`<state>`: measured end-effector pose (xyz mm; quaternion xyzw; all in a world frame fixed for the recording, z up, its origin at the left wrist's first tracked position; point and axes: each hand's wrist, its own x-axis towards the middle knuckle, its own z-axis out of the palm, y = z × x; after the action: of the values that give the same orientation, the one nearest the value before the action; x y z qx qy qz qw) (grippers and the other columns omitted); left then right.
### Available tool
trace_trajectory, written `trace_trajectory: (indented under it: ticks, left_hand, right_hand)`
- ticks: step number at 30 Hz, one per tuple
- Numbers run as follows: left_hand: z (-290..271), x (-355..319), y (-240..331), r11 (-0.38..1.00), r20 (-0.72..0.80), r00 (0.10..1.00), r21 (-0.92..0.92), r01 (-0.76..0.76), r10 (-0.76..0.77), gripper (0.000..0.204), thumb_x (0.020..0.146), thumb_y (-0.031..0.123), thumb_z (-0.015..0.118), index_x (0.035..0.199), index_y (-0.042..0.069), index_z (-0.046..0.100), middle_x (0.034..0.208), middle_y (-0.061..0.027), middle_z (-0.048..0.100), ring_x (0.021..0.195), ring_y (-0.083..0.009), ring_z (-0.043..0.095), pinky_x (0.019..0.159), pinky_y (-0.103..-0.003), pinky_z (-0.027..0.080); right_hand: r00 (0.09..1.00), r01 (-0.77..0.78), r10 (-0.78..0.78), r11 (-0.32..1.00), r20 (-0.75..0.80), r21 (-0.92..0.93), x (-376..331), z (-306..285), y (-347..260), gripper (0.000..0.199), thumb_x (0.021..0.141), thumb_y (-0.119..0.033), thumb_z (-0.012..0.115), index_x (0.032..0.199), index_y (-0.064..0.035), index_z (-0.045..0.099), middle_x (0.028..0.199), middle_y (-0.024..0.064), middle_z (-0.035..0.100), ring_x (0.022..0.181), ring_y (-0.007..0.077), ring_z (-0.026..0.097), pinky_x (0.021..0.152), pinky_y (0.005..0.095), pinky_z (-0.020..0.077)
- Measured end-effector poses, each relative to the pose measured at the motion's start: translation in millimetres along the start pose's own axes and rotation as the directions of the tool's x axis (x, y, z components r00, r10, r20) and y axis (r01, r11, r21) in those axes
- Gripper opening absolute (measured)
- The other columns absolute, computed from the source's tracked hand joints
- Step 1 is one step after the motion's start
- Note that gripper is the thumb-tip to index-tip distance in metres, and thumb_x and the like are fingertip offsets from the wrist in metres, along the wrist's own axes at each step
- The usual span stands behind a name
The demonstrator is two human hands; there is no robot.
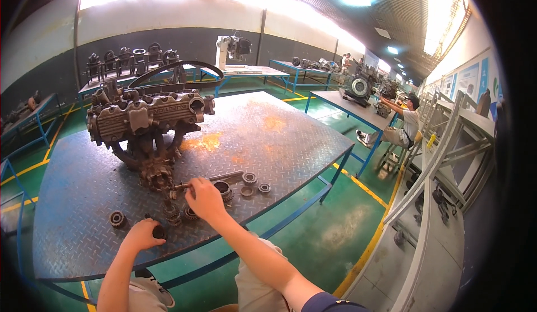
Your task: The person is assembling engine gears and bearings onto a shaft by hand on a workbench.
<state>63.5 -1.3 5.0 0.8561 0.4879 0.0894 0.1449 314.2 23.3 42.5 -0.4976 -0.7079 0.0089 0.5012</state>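
My left hand [143, 235] is closed round a dark, round metal part [159, 232] at the near edge of the table. Thumb and fingers of my right hand [206, 199] pinch the end of a short metal rod [181, 186], beside the lower part of a large engine [146, 116]. Below that hand stand toothed gears [173, 217], partly hidden by it. A larger gear ring [224, 190] sits just right of the fingers, with a long metal bar [226, 177] behind it. One gear [117, 219] stands alone to the left of my left hand.
The blue steel-plate table [268, 144] carries more small gears [249, 179] and a ring [247, 191] on the right. A black belt [184, 66] arches above the engine. Farther right, a person [408, 122] sits at another table [358, 108] bearing engine parts. Metal frames [447, 144] line the right side.
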Motion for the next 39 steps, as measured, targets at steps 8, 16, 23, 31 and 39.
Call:
trace_trajectory:
  ticks: [8,16,23,31,39]
  left_hand:
    - [-7.6,-1.8,-1.8,0.995,-0.076,0.997,-0.097,-0.027,0.02,0.059,0.068,0.03,0.078,0.112,-0.005,0.062,0.114,-0.0231,0.062,0.107,-0.039,0.057,0.096,-0.041,0.045]
    - [-5.3,-8.5,-11.4,0.998,-0.114,0.993,-0.065,-0.019,0.011,0.057,0.067,0.03,0.078,0.112,-0.002,0.063,0.112,-0.0215,0.062,0.107,-0.0382,0.057,0.094,-0.042,0.046]
    - [12.3,8.1,-8.8,0.993,-0.089,0.991,-0.053,-0.106,0.101,0.059,0.069,0.032,0.077,0.115,-0.001,0.061,0.114,-0.0215,0.061,0.108,-0.0378,0.057,0.094,-0.042,0.046]
    - [-3.1,-3.2,-1.9,0.997,-0.039,0.999,-0.067,-0.023,0.02,0.055,0.069,0.03,0.075,0.115,0.001,0.062,0.114,-0.0206,0.062,0.107,-0.0376,0.058,0.092,-0.042,0.047]
    - [-0.9,0.0,2.8,0.997,-0.051,0.998,-0.07,-0.041,0.038,0.055,0.069,0.029,0.075,0.115,0.001,0.061,0.112,-0.0202,0.062,0.106,-0.0375,0.058,0.092,-0.041,0.047]
  right_hand:
    - [0.856,-0.16,0.331,0.901,0.397,-0.404,-7.3,3.0,70.9,0.06,0.071,-0.033,0.076,0.115,0.0017,0.054,0.114,0.0273,0.053,0.11,0.0462,0.049,0.093,0.0518,0.0442]
    - [0.788,-0.029,0.31,0.881,0.532,-0.471,-9.8,29.4,73.0,0.076,0.06,-0.036,0.085,0.118,0.0001,0.053,0.123,0.028,0.049,0.115,0.0462,0.047,0.095,0.0517,0.0442]
    - [0.921,-0.08,0.312,0.737,0.233,-0.671,-4.6,3.7,78.7,0.043,0.075,-0.015,0.066,0.114,0.0004,0.058,0.126,0.0283,0.05,0.121,0.0449,0.044,0.1,0.0499,0.0371]
    - [0.767,-0.304,0.566,0.736,0.304,-0.604,3.9,14.5,108.8,0.047,0.074,-0.016,0.069,0.117,-0.0047,0.053,0.12,0.023,0.053,0.114,0.0424,0.049,0.095,0.0511,0.0395]
    - [0.838,-0.251,0.458,0.807,0.297,-0.534,3.9,9.4,118.1,0.059,0.069,-0.021,0.078,0.12,-0.0054,0.052,0.117,0.0199,0.054,0.114,0.0402,0.05,0.094,0.0522,0.04]
